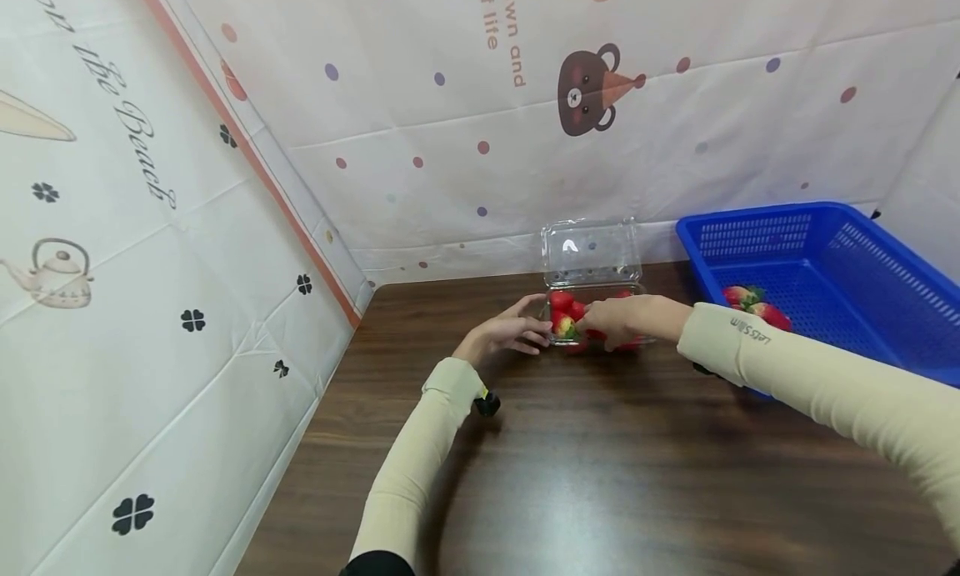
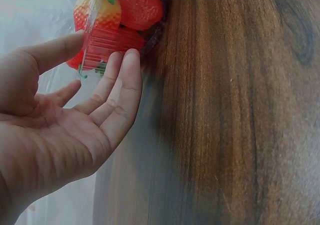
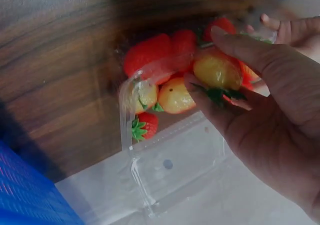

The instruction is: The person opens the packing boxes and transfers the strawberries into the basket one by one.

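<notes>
A clear plastic clamshell box (image 1: 600,291) stands at the back of the table, its lid (image 1: 591,252) raised, with several strawberries (image 1: 561,301) inside. At its left end is my left hand (image 1: 513,330). Fairly straight fingers and the thumb of that left hand (image 2: 75,115) touch the box's end wall (image 2: 107,47), beside a red-and-yellow strawberry (image 2: 100,12). My right hand (image 1: 618,319) reaches over the box. Between its thumb and fingers, the right hand (image 3: 272,85) pinches a yellowish strawberry (image 3: 217,71) with green leaves, above other strawberries (image 3: 150,55) in the box.
To the right stands a blue plastic basket (image 1: 825,213) with a few strawberries (image 1: 768,315) at its near left side. The right forearm passes over its near edge. Printed cloth (image 1: 450,192) hangs behind and to the left of the brown wooden table (image 1: 525,476).
</notes>
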### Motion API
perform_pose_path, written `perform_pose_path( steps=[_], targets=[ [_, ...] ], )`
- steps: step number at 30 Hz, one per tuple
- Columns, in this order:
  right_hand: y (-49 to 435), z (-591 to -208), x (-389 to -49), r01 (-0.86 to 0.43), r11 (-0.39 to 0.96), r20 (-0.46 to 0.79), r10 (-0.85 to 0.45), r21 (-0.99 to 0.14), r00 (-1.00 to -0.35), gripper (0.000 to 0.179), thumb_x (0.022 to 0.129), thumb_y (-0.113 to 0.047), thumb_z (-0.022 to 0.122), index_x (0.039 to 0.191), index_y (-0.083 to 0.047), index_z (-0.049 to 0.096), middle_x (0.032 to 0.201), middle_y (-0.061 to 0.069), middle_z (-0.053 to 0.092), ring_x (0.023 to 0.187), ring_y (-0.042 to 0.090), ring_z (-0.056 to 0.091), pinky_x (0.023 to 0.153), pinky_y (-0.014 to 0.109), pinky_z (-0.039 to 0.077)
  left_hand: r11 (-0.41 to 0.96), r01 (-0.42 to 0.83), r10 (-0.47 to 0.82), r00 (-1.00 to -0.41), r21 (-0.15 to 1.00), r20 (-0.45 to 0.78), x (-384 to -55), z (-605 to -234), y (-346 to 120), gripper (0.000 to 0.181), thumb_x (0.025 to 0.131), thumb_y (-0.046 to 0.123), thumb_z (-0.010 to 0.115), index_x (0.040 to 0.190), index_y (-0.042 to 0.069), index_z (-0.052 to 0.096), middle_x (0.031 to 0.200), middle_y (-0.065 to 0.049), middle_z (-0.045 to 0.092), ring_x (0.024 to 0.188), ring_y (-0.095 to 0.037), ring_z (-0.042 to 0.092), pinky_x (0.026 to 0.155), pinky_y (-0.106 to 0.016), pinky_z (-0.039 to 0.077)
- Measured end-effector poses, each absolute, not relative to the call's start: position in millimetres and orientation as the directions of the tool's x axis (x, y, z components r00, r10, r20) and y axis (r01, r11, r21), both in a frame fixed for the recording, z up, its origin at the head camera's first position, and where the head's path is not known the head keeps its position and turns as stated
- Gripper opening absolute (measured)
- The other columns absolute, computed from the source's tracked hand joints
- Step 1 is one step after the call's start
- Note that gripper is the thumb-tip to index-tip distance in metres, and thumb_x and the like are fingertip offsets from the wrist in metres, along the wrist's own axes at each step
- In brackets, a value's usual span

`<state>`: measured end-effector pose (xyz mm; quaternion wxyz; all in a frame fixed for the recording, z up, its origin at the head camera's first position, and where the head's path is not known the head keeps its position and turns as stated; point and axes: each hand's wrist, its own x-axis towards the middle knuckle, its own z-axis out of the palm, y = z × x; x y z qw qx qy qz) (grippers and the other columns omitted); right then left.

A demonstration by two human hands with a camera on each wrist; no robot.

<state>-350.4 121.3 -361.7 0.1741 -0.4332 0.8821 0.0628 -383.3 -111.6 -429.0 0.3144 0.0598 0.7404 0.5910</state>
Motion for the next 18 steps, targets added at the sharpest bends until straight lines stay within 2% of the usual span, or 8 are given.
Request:
perform_pose_path(
  steps=[4,9,13,18],
  targets=[
    [126,-352,-354,-0.799,0.589,-0.322,-0.785,-0.123,-0.529,0.032,0.084,-0.001,0.079,0.113,-0.010,0.069,0.105,0.009,0.067,0.106,0.029,0.062,0.092,0.047,0.055,0.291,-0.283,0.461,-0.795,0.914,-0.394,-383,-429,-112,0.074,0.100,0.014,0.065,0.160,0.033,0.025,0.131,-0.016,0.062,0.105,-0.027,0.069,0.088,-0.042,0.061],
    [136,-326,-359,-0.806,0.559,-0.244,-0.823,-0.195,-0.512,0.032,0.082,0.010,0.072,0.110,-0.006,0.070,0.105,0.012,0.070,0.101,0.029,0.065,0.087,0.044,0.058,0.285,-0.290,0.459,-0.796,0.914,-0.395,-382,-429,-114,0.073,0.100,0.012,0.064,0.159,0.032,0.026,0.128,-0.017,0.066,0.101,-0.026,0.069,0.086,-0.042,0.061],
    [162,-295,-370,-0.775,0.596,-0.150,-0.803,-0.209,-0.577,0.037,0.079,0.012,0.070,0.113,-0.003,0.069,0.110,0.017,0.070,0.101,0.033,0.067,0.087,0.046,0.059,0.293,-0.280,0.464,-0.794,0.914,-0.392,-381,-430,-115,0.073,0.101,0.011,0.064,0.159,0.032,0.026,0.131,-0.018,0.066,0.098,-0.023,0.069,0.084,-0.040,0.062],
    [221,-256,-395,-0.725,0.670,-0.075,-0.740,-0.160,-0.668,0.031,0.080,0.008,0.072,0.110,0.001,0.068,0.103,0.019,0.069,0.094,0.033,0.065,0.081,0.047,0.056,0.301,-0.267,0.464,-0.798,0.916,-0.385,-382,-432,-118,0.072,0.101,0.010,0.062,0.159,0.031,0.026,0.133,-0.019,0.066,0.097,-0.022,0.070,0.082,-0.039,0.062]
  ],
)
